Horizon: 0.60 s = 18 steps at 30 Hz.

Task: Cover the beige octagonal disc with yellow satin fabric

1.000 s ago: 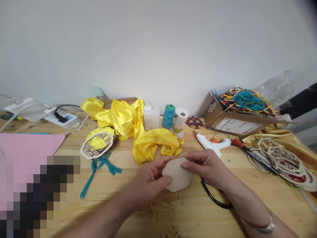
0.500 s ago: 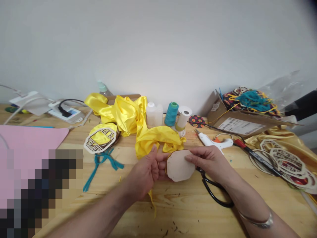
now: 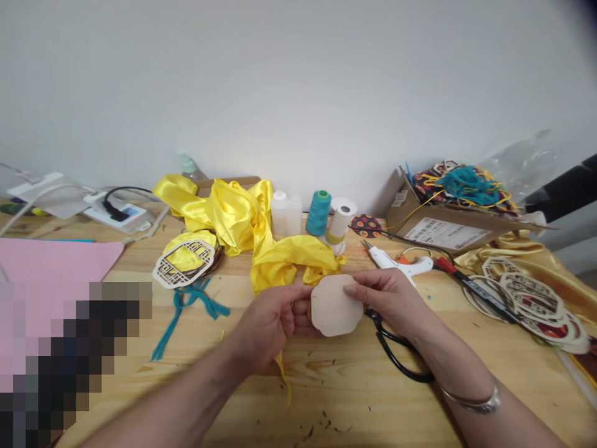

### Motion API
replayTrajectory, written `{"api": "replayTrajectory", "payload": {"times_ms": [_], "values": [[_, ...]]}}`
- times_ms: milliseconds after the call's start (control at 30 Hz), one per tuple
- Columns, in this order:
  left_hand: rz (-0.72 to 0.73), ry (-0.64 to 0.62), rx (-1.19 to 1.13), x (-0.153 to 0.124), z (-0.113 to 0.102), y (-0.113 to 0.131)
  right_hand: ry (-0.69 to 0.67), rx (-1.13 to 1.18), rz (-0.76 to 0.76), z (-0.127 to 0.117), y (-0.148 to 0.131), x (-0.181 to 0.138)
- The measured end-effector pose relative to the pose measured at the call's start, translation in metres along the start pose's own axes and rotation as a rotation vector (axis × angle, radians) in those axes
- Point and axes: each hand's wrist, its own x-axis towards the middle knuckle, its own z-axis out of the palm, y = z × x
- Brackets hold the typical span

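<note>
Both my hands hold a plain pale wooden disc with a scalloped edge (image 3: pixel 332 306) just above the table. My left hand (image 3: pixel 268 323) pinches its left edge, fingers curled. My right hand (image 3: pixel 392 297) grips its right side, thumb on the face. A thin yellow strip (image 3: pixel 283 373) hangs from under my left hand. Crumpled yellow satin cloth (image 3: pixel 280 261) lies just behind the disc. Black-handled scissors (image 3: pixel 396 354) rest under my right wrist.
A white glue gun (image 3: pixel 396 262), thread spools (image 3: pixel 319 213) and a white bottle (image 3: pixel 285 214) stand behind. A fretwork disc with yellow cloth (image 3: pixel 184 264) and teal cord (image 3: pixel 186 311) lie left. Pink sheet (image 3: pixel 46 267) far left. Cardboard box (image 3: pixel 448 227) and several fretwork discs (image 3: pixel 532 302) are right.
The disc has been lifted and tipped so its flat face points toward me. My left hand shifted from under it to pinching its left edge.
</note>
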Motion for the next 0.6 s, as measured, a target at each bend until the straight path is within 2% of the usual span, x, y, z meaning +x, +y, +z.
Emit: {"api": "replayTrajectory", "payload": {"times_ms": [167,433,600], "values": [[0.046,-0.055,0.096,-0.0023,-0.0005,-0.0005,0.002,-0.028,0.017,-0.0017,0.0012,0.0003],[0.039,-0.018,0.184,-0.0033,0.0017,-0.0002,0.011,0.029,0.036,0.0004,0.0013,0.0022],[0.039,-0.015,0.148,-0.0022,0.0021,0.0005,0.013,0.080,0.061,0.0017,0.0009,0.0043]]}}
